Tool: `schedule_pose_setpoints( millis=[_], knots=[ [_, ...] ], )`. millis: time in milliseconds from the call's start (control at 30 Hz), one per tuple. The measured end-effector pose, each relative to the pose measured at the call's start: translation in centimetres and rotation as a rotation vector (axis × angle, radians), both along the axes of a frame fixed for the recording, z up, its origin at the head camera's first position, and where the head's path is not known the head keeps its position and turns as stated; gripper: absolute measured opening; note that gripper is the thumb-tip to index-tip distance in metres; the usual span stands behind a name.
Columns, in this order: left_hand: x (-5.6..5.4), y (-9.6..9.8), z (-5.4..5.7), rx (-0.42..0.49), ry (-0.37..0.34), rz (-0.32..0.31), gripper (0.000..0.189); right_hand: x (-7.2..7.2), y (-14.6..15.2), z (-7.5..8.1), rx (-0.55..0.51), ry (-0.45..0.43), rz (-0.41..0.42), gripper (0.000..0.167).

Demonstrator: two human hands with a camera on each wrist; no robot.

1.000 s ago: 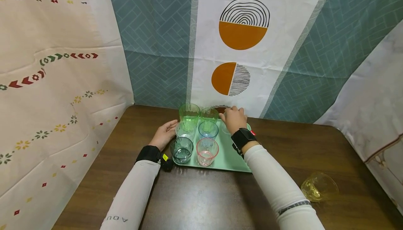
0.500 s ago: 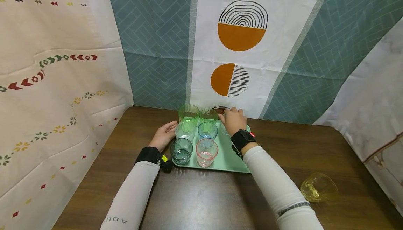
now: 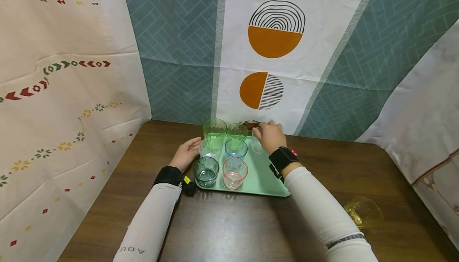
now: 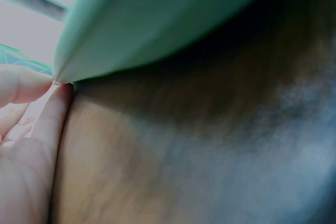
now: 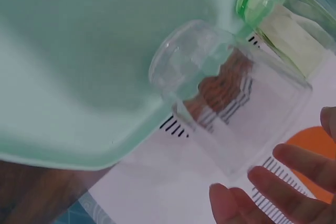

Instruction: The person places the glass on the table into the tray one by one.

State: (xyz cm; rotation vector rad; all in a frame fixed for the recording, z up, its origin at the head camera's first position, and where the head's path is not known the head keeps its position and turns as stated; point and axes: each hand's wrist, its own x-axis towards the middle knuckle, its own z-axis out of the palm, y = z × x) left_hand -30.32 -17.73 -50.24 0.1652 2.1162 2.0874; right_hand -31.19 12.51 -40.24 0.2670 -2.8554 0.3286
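On the left, my left hand (image 3: pixel 186 153) pinches the rim of a light green tray (image 3: pixel 265 178) between thumb and fingers (image 4: pixel 53 114). Over the tray's far right part is my right hand (image 3: pixel 271 137). Its fingers (image 5: pixel 283 198) are spread apart just off the rim of an upright clear glass (image 5: pixel 226 98), with nothing between them. Left of that glass stand two green glasses (image 3: pixel 215 128). Nearer me are another clear glass (image 3: pixel 209 148), a blue-rimmed glass (image 3: pixel 236 149), a dark grey glass (image 3: pixel 206 172) and a pink-rimmed glass (image 3: pixel 234 174).
A yellow glass (image 3: pixel 363 212) lies on its side on the dark wooden table (image 3: pixel 222 230), right of my right forearm. A patterned cloth (image 3: pixel 179 54) hangs behind the tray, and further cloths hang at both sides.
My right hand has shifted right, off the clear glass at the far side of the tray, which now shows beside it. The left hand stays at the tray's edge.
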Motion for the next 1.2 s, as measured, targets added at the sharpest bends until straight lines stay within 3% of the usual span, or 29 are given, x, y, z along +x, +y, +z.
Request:
schedule_pose_setpoints(
  millis=[133, 467, 800, 1200],
  knots=[
    [-0.6, -0.2, -0.8, 0.006, -0.003, -0.008, 0.063, 0.7, 1.0, 0.7, -0.006, -0.006, 0.005, 0.043],
    [-0.3, 0.0, -0.3, -0.007, -0.022, -0.004, 0.062, 3.3, 4.2, 2.4, 0.024, -0.072, -0.028, 0.044],
    [-0.7, -0.1, -0.7, -0.003, -0.016, -0.010, 0.063, 7.3, 9.0, 2.7, 0.060, -0.068, -0.052, 0.037],
    [-0.3, 0.0, -0.3, -0.037, -0.003, -0.016, 0.063, 12.1, 15.3, 2.8, 0.109, -0.084, -0.102, 0.033]
  ],
)
